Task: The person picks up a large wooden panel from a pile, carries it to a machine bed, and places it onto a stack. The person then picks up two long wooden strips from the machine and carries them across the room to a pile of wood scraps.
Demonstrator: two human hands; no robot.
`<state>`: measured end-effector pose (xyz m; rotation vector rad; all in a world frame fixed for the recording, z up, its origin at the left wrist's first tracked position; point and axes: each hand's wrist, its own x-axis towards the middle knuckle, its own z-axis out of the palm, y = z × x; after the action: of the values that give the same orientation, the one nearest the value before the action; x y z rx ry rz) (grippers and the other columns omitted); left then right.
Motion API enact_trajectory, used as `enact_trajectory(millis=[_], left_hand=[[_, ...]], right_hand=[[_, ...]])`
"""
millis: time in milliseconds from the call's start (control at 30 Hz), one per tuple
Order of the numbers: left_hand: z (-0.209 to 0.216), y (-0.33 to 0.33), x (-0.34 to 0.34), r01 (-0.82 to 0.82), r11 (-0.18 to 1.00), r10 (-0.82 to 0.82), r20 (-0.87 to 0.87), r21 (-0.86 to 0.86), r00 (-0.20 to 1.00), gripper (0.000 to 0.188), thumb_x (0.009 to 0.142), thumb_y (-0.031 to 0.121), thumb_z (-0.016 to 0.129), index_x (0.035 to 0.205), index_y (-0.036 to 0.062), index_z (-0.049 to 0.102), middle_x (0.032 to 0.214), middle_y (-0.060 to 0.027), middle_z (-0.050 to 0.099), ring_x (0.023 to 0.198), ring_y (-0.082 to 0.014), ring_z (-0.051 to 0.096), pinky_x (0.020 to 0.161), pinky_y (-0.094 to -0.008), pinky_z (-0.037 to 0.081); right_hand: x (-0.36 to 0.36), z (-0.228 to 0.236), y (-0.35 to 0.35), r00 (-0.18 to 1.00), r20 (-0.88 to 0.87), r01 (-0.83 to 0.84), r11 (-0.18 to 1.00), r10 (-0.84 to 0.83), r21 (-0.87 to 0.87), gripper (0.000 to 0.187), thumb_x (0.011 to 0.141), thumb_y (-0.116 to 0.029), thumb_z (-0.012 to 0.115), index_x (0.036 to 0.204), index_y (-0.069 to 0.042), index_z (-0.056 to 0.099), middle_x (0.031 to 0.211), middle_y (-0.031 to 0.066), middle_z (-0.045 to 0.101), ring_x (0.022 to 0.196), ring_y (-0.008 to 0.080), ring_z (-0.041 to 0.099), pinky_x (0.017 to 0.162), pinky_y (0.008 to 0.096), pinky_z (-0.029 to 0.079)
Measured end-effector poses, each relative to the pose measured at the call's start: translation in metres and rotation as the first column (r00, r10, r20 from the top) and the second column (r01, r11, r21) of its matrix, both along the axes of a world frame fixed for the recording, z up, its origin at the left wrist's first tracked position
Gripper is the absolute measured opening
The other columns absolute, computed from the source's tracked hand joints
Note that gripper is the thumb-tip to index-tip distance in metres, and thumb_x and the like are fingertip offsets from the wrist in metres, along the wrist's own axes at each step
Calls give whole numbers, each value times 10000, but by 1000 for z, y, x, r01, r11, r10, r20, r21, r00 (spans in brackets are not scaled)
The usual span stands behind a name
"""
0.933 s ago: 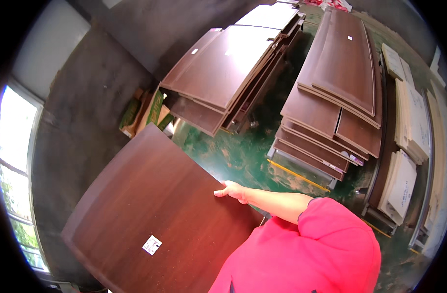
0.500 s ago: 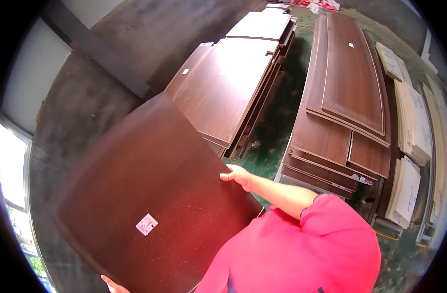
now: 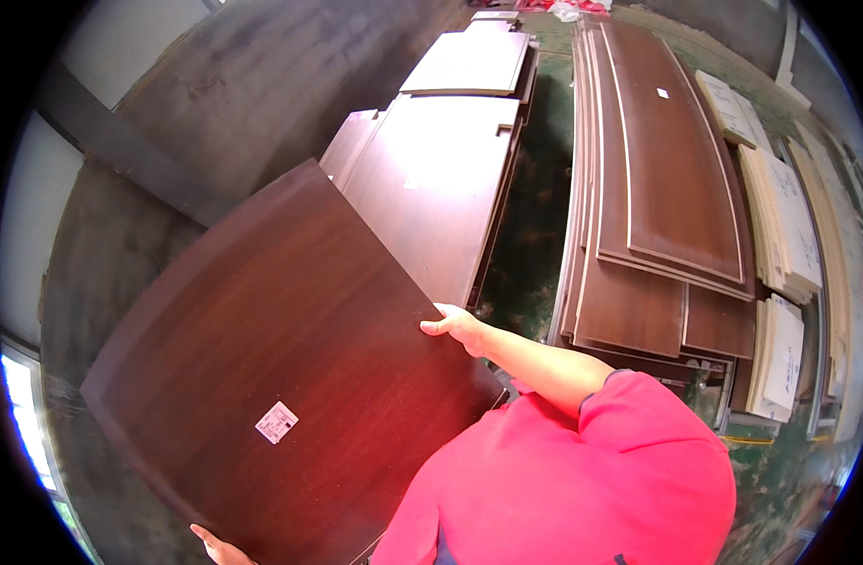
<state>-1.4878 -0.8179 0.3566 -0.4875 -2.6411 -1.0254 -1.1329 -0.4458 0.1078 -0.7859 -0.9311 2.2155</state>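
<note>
A large dark brown wood-grain panel [image 3: 290,311] is held tilted in front of my body, with a small white label [image 3: 277,423] on its upper face. My right hand [image 3: 456,327] grips its right edge, thumb on the face and fingers hidden behind. Low in the view, my left hand [image 3: 220,548] is at the panel's lower left edge; only its fingers show, curled over that edge. The near part of the panel passes beside my red shirt.
Beyond the panel lies a stack of brown panels [image 3: 417,179], shiny with glare. A white-topped board [image 3: 469,62] is behind it. Right of a green floor gap [image 3: 535,198] stands another brown panel stack [image 3: 672,160]. Cream packaged boards [image 3: 780,217] line the far right. A grey wall [image 3: 252,94] rises at left.
The view has shifted, so the stacks sit differently. The panel is still in both hands, and its far left corner now appears lower and sharper.
</note>
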Motion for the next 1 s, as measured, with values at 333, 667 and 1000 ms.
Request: enact_trajectory(millis=[333, 667, 1000], left_hand=[[9, 97, 72, -195, 978, 178, 193, 73, 965, 732, 925, 532, 395, 1220, -134, 469, 1219, -277, 515, 1107, -327, 494, 989, -376, 382], [-3, 121, 45, -51, 980, 16, 182, 192, 983, 745, 918, 560, 396, 1252, -102, 458, 1284, -158, 503, 1130, -266, 495, 968, -326, 381], [-19, 144, 29, 26, 954, -127, 325, 299, 937, 741, 922, 555, 389, 1248, -107, 459, 1272, -161, 511, 1117, -261, 500, 966, -324, 380]], right_hand=[[-14, -47, 128, 988, 89, -116, 989, 125, -94, 555, 806, -167, 666, 1284, -5, 436, 1194, 95, 546, 1108, 196, 495, 958, 339, 379], [7, -43, 158, 992, 85, -84, 988, 95, -131, 493, 819, -161, 654, 1254, -20, 471, 1187, 80, 555, 1088, 197, 514, 936, 336, 401], [39, 45, 179, 988, 119, -98, 994, 103, -47, 496, 818, -167, 652, 1256, -16, 475, 1185, 83, 557, 1094, 198, 507, 953, 331, 376]])
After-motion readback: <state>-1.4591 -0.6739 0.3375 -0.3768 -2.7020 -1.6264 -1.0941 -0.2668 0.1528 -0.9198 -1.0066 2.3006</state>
